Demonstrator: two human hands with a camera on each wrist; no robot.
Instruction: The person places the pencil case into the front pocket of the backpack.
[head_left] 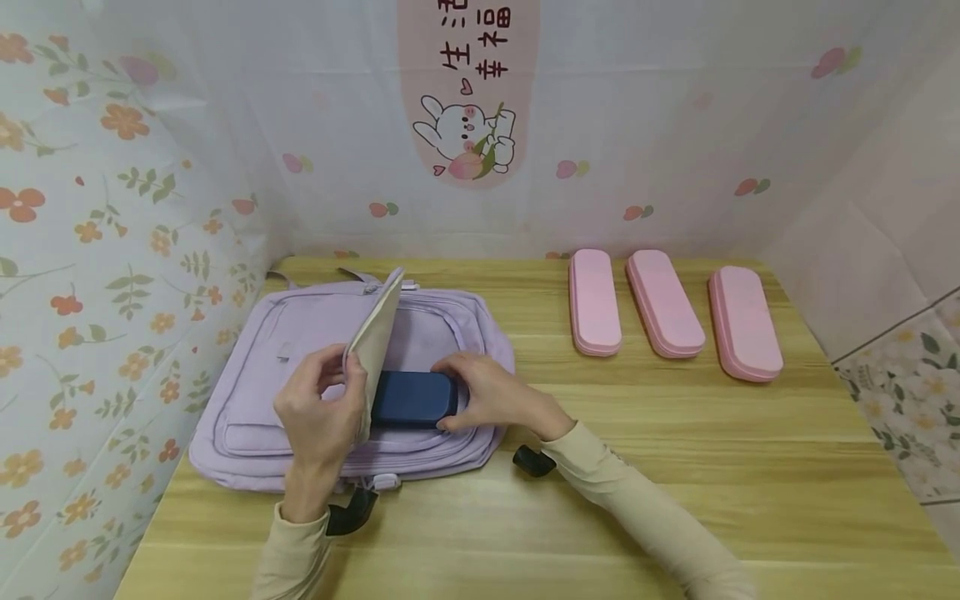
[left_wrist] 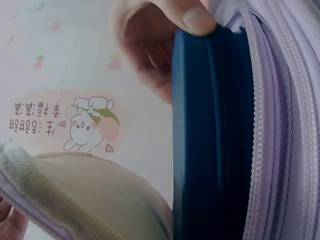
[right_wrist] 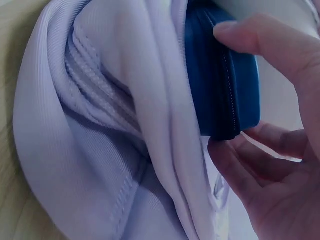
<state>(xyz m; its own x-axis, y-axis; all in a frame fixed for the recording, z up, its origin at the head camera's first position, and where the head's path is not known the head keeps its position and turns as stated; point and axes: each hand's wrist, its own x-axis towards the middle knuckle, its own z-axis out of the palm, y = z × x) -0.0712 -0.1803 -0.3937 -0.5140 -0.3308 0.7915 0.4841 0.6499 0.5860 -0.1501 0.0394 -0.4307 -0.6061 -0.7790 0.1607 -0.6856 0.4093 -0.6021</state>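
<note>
Blue case at the mouth of the lilac backpack

The right hand [head_left: 491,392] grips the dark blue case [head_left: 414,399] by its right end, fingers curled round it — long axis running left–right, pointing into the opening. The left hand [head_left: 318,412] pinches the cream-lined flap [head_left: 377,333] up, on the backpack [head_left: 255,417] by the table's [head_left: 675,467] left edge
</note>
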